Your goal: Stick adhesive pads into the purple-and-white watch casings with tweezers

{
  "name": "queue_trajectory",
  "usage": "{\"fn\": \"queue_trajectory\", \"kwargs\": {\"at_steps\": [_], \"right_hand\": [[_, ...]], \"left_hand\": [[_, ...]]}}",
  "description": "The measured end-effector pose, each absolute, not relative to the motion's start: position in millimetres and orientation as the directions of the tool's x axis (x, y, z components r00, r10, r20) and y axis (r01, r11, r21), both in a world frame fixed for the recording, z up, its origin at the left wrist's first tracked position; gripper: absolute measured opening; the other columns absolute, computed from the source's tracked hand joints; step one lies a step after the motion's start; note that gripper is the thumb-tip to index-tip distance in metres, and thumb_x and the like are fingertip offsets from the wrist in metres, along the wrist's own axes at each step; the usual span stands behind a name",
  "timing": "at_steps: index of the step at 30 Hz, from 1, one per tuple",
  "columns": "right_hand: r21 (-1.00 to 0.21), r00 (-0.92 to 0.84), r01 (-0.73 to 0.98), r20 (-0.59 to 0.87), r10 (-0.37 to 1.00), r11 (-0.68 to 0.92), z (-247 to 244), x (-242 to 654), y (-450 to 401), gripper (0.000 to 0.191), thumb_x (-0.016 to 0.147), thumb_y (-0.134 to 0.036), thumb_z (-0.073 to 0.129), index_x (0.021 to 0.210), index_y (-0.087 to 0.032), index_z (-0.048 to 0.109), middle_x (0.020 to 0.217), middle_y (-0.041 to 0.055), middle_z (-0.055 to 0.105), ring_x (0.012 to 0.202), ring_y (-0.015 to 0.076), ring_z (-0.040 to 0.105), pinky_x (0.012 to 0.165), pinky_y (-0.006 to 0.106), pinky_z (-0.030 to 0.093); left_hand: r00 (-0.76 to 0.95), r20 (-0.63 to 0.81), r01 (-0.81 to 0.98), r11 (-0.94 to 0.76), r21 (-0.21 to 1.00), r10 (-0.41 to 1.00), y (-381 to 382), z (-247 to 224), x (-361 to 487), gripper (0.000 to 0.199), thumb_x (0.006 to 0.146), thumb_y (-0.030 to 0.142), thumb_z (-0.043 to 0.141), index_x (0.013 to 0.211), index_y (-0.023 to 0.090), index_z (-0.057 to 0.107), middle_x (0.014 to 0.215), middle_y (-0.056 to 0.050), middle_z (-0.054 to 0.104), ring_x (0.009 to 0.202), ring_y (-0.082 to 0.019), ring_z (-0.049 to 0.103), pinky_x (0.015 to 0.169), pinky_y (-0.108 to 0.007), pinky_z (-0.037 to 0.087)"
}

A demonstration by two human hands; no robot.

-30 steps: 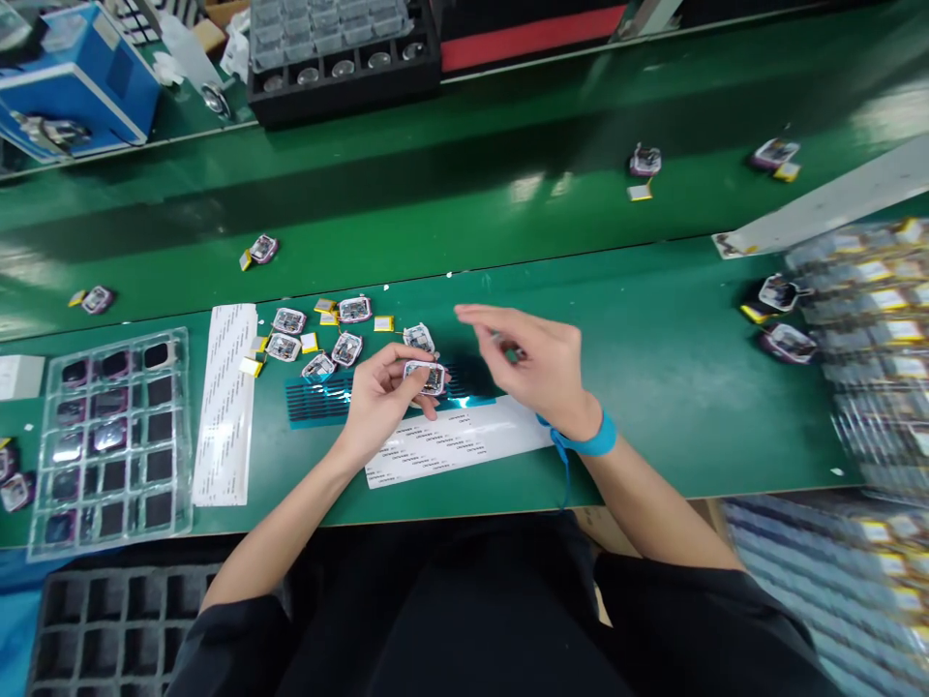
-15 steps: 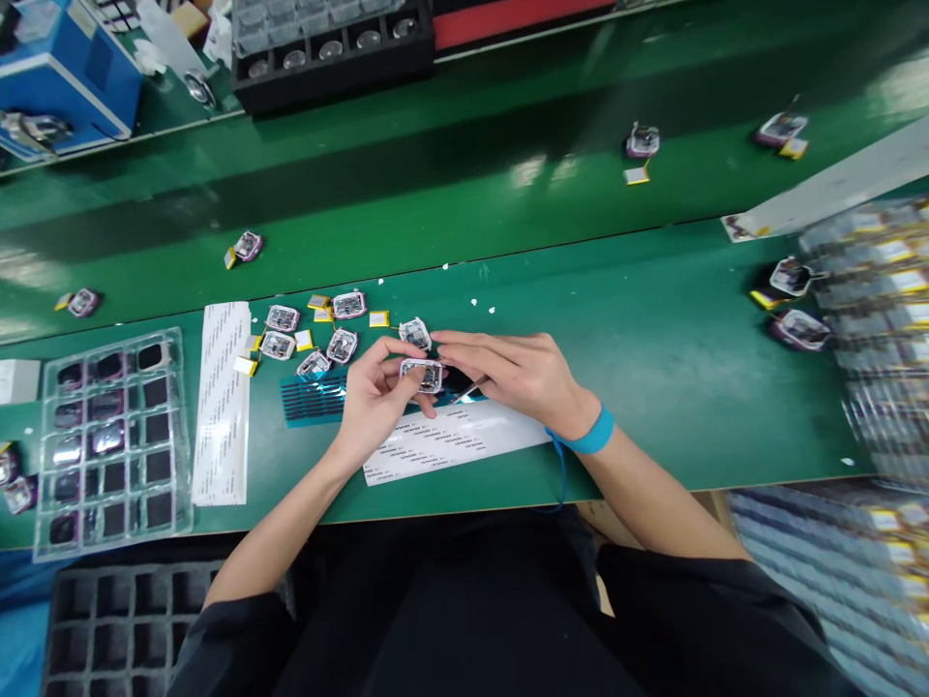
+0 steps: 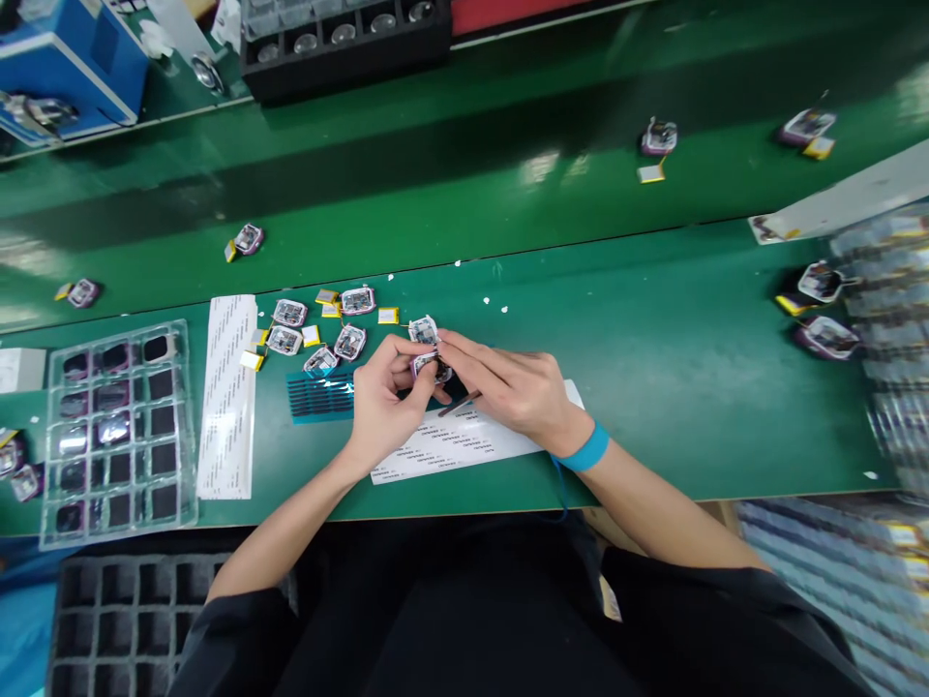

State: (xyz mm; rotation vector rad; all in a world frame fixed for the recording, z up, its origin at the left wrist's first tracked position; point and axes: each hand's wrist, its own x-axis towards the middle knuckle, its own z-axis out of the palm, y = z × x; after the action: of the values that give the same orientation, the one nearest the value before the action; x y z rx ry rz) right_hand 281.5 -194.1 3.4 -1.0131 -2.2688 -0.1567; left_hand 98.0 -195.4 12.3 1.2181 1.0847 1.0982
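Note:
My left hand (image 3: 392,395) holds a small white-rimmed watch casing (image 3: 428,368) between thumb and fingers. Over its right side reaches my right hand (image 3: 519,392), which wears a blue wristband (image 3: 586,447) and holds thin metal tweezers (image 3: 459,405) pointing down to the left. Its fingertips touch the casing and partly hide it. Just behind the hands lies another open casing (image 3: 422,330). Under the hands is a white printed sheet (image 3: 435,450), and to the left of it a blue strip sheet (image 3: 319,399).
Several open casings (image 3: 290,313) with yellow-edged batteries lie left of my hands. Farther left are a white printed strip (image 3: 226,407) and a clear tray (image 3: 120,436) of dark screens. Two casings (image 3: 827,337) lie at the right, beside stacked clear trays (image 3: 896,339).
The right fingers have moved left over the casing in my left hand, covering more of it. The whole view has shifted slightly.

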Motion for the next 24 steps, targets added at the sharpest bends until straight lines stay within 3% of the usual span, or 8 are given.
{"fn": "queue_trajectory", "kwargs": {"at_steps": [7, 12, 15, 17, 19, 21, 24], "right_hand": [[-0.034, -0.539, 0.744, 0.561, 0.628, 0.668, 3.4, 280.7, -199.3, 0.040, 0.101, -0.011, 0.051, 0.138, -0.018, 0.063, 0.139, 0.0073, 0.067, 0.078, 0.0145, 0.076, 0.057, 0.027, 0.058], [-0.061, -0.538, 0.737, 0.550, 0.639, 0.673, 2.2, 281.7, -201.2, 0.041, 0.100, -0.014, 0.057, 0.141, -0.014, 0.061, 0.139, 0.0113, 0.067, 0.071, 0.0153, 0.074, 0.054, 0.029, 0.057], [-0.093, -0.517, 0.739, 0.556, 0.651, 0.667, 3.2, 278.4, -201.0, 0.042, 0.098, -0.007, 0.051, 0.138, -0.012, 0.063, 0.138, 0.0119, 0.067, 0.068, 0.0135, 0.073, 0.050, 0.028, 0.053], [-0.228, -0.454, 0.714, 0.569, 0.686, 0.662, 5.0, 274.8, -200.3, 0.041, 0.098, -0.004, 0.048, 0.134, -0.014, 0.065, 0.134, 0.0096, 0.071, 0.078, 0.0144, 0.076, 0.053, 0.026, 0.054], [-0.476, -0.344, 0.628, 0.540, 0.768, 0.616, 7.5, 270.6, -198.5, 0.034, 0.102, -0.011, 0.049, 0.129, -0.017, 0.069, 0.124, 0.0066, 0.077, 0.084, 0.0148, 0.076, 0.060, 0.025, 0.057], [-0.715, -0.255, 0.493, 0.426, 0.868, 0.495, 10.2, 266.6, -195.5, 0.025, 0.104, -0.023, 0.052, 0.120, -0.019, 0.072, 0.104, 0.0032, 0.081, 0.072, 0.0124, 0.072, 0.062, 0.025, 0.056], [-0.913, -0.209, 0.311, 0.205, 0.956, 0.264, 12.3, 262.8, -189.6, 0.019, 0.100, -0.037, 0.062, 0.100, -0.020, 0.071, 0.072, -0.0030, 0.074, 0.051, 0.0086, 0.055, 0.051, 0.024, 0.047]], "left_hand": [[0.082, 0.032, -0.046, -0.028, 0.999, 0.996, -197.9, 11.2, 98.5, 0.009, 0.092, 0.024, 0.069, 0.096, 0.019, 0.062, 0.078, 0.001, 0.074, 0.057, -0.013, 0.074, 0.054, -0.021, 0.062], [0.091, 0.028, -0.014, -0.026, 1.000, 0.995, -196.6, 11.5, 98.7, 0.009, 0.092, 0.023, 0.069, 0.096, 0.019, 0.063, 0.079, 0.000, 0.076, 0.056, -0.013, 0.074, 0.053, -0.021, 0.061], [0.062, 0.037, -0.003, -0.037, 0.999, 0.997, -195.4, 11.8, 100.0, 0.009, 0.091, 0.024, 0.069, 0.093, 0.019, 0.062, 0.074, 0.001, 0.075, 0.051, -0.011, 0.071, 0.051, -0.020, 0.059], [0.047, 0.058, -0.018, -0.057, 0.998, 0.997, -194.8, 12.3, 100.6, 0.009, 0.091, 0.023, 0.069, 0.092, 0.019, 0.062, 0.073, 0.002, 0.075, 0.048, -0.010, 0.069, 0.049, -0.020, 0.059], [0.060, 0.074, -0.023, -0.072, 0.997, 0.995, -194.5, 12.8, 100.2, 0.008, 0.091, 0.021, 0.069, 0.092, 0.019, 0.062, 0.074, 0.002, 0.075, 0.047, -0.010, 0.068, 0.049, -0.020, 0.059], [0.084, 0.077, -0.012, -0.076, 0.997, 0.994, -195.0, 13.1, 99.2, 0.008, 0.091, 0.020, 0.069, 0.091, 0.019, 0.062, 0.075, 0.001, 0.075, 0.048, -0.009, 0.069, 0.050, -0.021, 0.059], [0.093, 0.071, 0.004, -0.072, 0.997, 0.993, -197.0, 12.6, 98.3, 0.010, 0.091, 0.023, 0.070, 0.091, 0.020, 0.060, 0.074, 0.002, 0.074, 0.049, -0.010, 0.069, 0.049, -0.020, 0.057]]}}
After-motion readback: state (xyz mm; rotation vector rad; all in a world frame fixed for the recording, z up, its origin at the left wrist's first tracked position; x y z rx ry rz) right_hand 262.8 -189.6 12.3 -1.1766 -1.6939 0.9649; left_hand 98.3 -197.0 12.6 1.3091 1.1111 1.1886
